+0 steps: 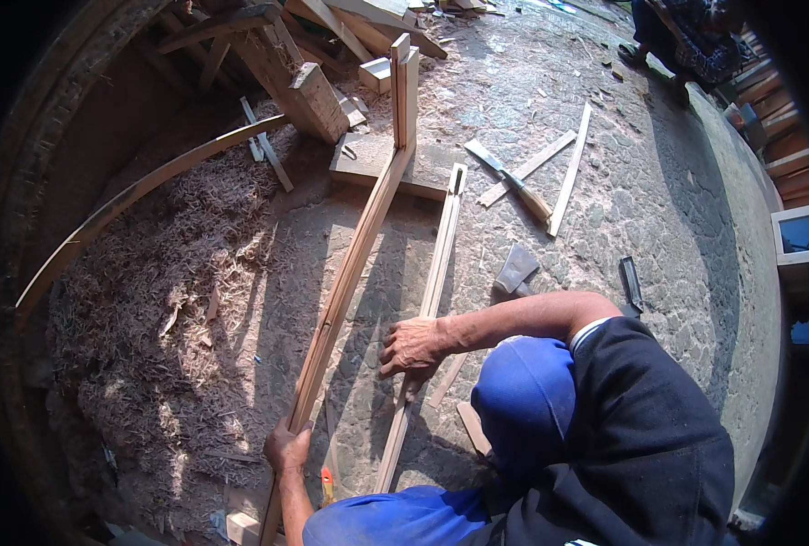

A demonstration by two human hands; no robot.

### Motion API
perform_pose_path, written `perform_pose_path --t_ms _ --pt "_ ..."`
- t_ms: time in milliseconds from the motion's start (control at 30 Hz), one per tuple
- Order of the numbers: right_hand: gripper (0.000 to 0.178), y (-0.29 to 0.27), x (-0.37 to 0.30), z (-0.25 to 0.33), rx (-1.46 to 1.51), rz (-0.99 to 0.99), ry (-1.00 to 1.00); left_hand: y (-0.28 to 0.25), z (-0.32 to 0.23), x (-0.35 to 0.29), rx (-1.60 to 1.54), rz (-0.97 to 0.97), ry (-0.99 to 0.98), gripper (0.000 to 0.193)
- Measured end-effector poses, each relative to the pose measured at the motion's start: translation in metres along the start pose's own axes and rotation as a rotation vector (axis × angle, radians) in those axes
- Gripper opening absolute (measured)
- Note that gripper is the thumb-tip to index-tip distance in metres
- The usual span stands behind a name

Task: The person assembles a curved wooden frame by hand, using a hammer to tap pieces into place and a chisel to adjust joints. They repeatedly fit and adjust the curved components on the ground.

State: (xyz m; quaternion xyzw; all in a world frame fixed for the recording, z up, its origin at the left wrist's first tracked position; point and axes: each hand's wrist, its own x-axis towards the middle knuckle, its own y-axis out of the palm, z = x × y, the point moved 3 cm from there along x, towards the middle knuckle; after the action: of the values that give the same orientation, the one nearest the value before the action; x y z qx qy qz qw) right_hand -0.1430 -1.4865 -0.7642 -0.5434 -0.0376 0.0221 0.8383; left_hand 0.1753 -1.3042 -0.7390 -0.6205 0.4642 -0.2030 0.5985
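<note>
My left hand [288,446] is closed around the near part of a long grooved wooden rail [342,298]. At the far end of that rail a short wooden piece [404,100] rises at an angle, beside a thick wooden block [368,162] on the ground. My right hand [412,348] grips a second, thinner rail [436,273] from above, its thumb side partly hidden. This rail has a slot in its far end, which lies by the block; its near end passes behind my blue-trousered leg. The two rails run roughly side by side, apart.
Right of the rails lie a wood-handled chisel [513,182], loose strips [570,173], a hatchet head [516,268] and a dark metal tool [630,284]. Shavings [167,291] heap at left under a curved strip [140,191]. An orange handle [327,484] shows near my leg. Another person [686,45] is at upper right.
</note>
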Motion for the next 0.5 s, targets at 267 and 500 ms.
perform_pose_path --t_ms 267,500 --pt "0.045 0.013 0.006 -0.002 -0.153 0.287 -0.032 -0.017 -0.023 -0.018 0.054 -0.384 0.37 0.053" --pt "0.033 0.022 -0.011 0.005 -0.175 0.113 -0.01 0.054 0.046 -0.112 -0.35 0.104 0.333 0.045"
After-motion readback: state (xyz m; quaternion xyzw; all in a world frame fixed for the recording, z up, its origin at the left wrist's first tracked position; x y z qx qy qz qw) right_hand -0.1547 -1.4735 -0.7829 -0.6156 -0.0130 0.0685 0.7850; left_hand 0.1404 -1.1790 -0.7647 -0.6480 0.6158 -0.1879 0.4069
